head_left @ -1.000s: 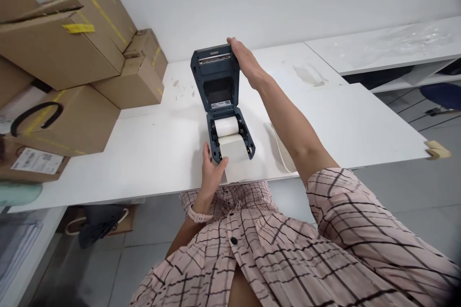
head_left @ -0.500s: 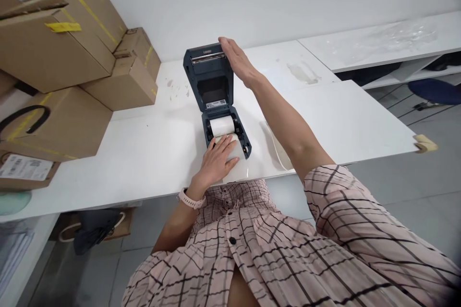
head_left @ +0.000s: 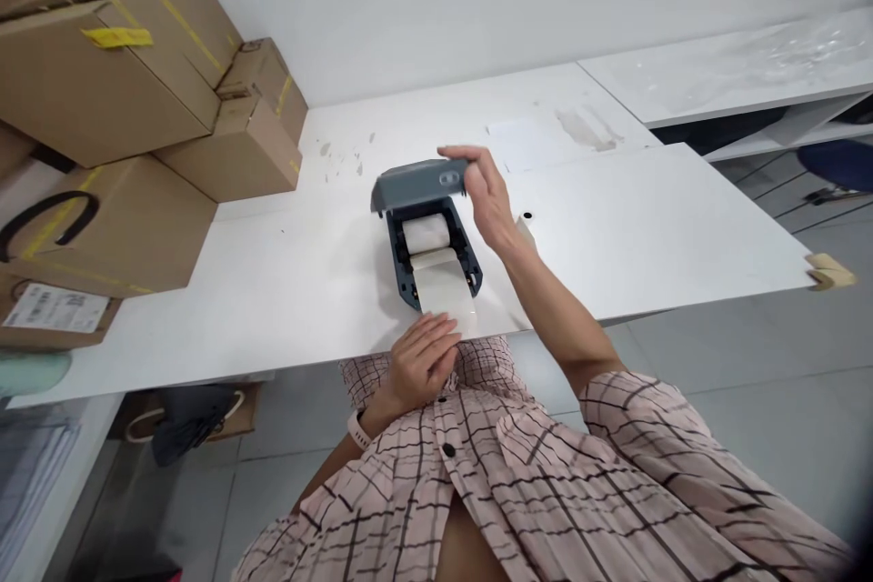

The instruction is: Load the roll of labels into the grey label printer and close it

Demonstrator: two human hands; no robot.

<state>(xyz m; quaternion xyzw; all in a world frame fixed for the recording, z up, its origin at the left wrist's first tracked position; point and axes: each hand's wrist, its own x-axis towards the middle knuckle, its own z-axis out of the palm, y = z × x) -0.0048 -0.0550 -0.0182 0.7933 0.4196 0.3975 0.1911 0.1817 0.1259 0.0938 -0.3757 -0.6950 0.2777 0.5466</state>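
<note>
A small dark blue label printer [head_left: 436, 268] sits near the front edge of the white table [head_left: 273, 291]. Its lid [head_left: 419, 184] is half lowered over the white paper roll [head_left: 426, 233]. My right hand [head_left: 481, 191] grips the lid's right end. A strip of white label paper [head_left: 446, 296] runs out of the printer toward me. My left hand [head_left: 423, 359] holds the strip's end at the table edge, fingers curled over it.
Several cardboard boxes [head_left: 136, 91] are stacked on the left of the table. A second white counter [head_left: 737, 73] runs along the right, with a blue chair [head_left: 836, 164] under it. A bag [head_left: 184, 423] lies on the floor under the table.
My right hand has swung the printer lid down from upright to half closed. My left hand has slid back from the paper in the printer to the strip's end at the table edge.
</note>
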